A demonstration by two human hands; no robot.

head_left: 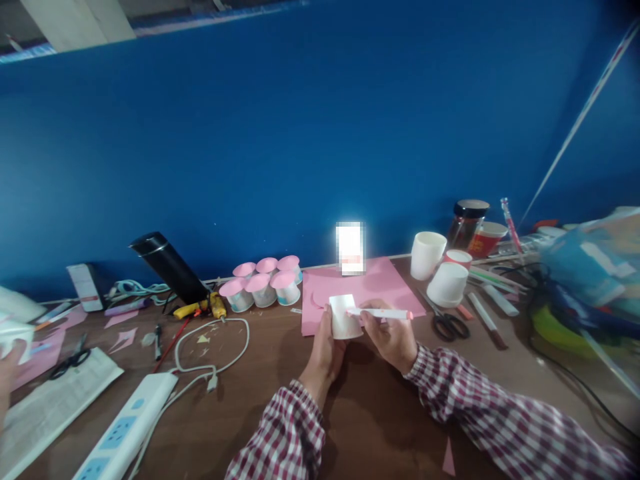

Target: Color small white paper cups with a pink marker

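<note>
My left hand is closed around a white paper cup, held up over the table in front of me. In my right hand is a white marker with a pinkish end, lying level. Its left tip meets or nearly meets the cup's side; I cannot tell whether it touches. Behind the cup lie pink paper sheets. A bright, blurred-out upright panel stands at their back edge. Just right of my right hand rest black-handled scissors.
Several pink-topped cups stand left of the sheets. White cups and a dark-lidded jar are at right. A power strip, white cable and black bottle lie left. Another person's hand shows at the left edge.
</note>
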